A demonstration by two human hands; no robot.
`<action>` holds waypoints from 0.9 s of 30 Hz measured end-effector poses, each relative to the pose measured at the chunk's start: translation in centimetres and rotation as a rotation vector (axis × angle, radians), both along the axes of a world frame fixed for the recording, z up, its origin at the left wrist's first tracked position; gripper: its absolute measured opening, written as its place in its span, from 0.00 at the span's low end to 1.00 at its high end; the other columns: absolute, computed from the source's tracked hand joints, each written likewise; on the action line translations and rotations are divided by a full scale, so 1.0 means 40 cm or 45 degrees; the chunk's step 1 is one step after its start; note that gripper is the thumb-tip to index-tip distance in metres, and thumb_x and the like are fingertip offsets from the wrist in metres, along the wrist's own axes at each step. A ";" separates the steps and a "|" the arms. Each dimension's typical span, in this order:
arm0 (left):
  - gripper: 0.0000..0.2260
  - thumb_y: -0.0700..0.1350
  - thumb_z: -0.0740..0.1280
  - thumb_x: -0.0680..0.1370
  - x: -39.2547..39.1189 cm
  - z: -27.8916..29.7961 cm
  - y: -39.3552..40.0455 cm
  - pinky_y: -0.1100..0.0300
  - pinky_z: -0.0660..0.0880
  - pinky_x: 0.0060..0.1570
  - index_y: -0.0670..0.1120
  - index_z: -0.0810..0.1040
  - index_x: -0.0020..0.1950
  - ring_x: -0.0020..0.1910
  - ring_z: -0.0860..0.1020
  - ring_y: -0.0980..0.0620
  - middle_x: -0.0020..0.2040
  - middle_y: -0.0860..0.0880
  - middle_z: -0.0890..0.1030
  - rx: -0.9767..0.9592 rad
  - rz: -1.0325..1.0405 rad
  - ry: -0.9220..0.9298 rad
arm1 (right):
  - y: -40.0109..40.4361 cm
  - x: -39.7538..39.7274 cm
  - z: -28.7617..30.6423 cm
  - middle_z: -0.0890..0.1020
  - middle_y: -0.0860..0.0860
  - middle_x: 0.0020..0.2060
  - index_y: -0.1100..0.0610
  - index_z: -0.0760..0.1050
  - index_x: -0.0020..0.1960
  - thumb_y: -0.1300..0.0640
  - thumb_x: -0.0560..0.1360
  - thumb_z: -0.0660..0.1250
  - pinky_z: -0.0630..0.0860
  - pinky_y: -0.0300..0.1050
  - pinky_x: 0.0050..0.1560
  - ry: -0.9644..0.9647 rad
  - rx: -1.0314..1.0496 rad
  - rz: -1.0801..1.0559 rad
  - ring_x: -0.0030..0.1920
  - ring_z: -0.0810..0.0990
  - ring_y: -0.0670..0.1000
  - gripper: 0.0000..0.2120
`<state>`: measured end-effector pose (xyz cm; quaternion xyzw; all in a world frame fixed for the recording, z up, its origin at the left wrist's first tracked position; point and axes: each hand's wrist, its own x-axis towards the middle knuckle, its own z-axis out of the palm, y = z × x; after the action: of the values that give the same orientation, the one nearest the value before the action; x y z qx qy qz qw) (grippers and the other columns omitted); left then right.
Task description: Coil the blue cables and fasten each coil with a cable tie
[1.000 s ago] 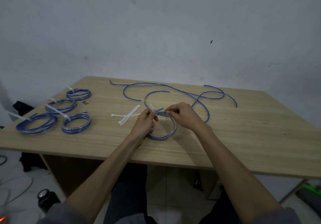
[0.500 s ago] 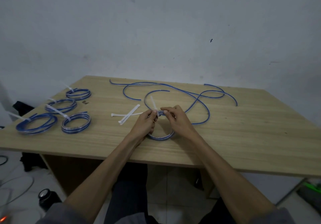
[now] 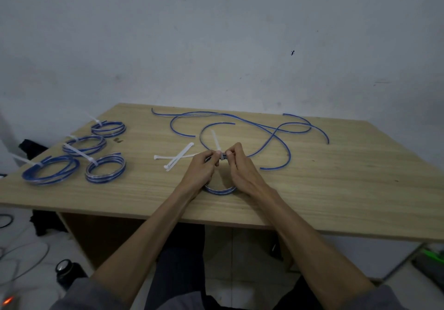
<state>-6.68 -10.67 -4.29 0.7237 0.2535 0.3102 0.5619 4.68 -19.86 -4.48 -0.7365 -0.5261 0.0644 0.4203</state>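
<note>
A blue cable coil (image 3: 219, 190) is held near the front middle of the wooden table (image 3: 336, 189), its lower arc resting on the tabletop between the two wrists. At the top of the coil a white cable tie (image 3: 215, 141) is wrapped round the strands, and its free tail sticks up and away from the person. The tie and the coil's top are pinched by the left hand (image 3: 200, 171), fingers curled round them. The same spot is pinched from the other side by the right hand (image 3: 242, 169), whose fingertips (image 3: 229, 153) are set against the tie's head; the two hands are almost touching.

Just left of the hands, spare cable ties (image 3: 177, 159) lie crossed on the table. Beyond the hands, loose blue cables (image 3: 276, 136) are spread in open curves across the far half of the table. At the left end four finished coils (image 3: 105, 171) are laid in a group, each bound with a white tie. A plain grey wall (image 3: 216, 33) is seen behind the table, and a dark bottle (image 3: 64, 270) stands on the floor at lower left.
</note>
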 end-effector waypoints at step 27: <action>0.16 0.46 0.54 0.85 0.011 -0.012 0.051 0.58 0.62 0.33 0.38 0.78 0.52 0.32 0.64 0.54 0.36 0.49 0.69 0.043 -0.164 0.166 | 0.009 0.022 0.009 0.81 0.47 0.50 0.53 0.70 0.58 0.47 0.85 0.53 0.72 0.42 0.48 0.175 -0.023 0.098 0.52 0.78 0.43 0.12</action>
<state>-6.23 -8.64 -4.76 0.7666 0.2372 0.2300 0.5506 5.54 -19.51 -4.14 -0.7132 -0.5235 0.1357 0.4461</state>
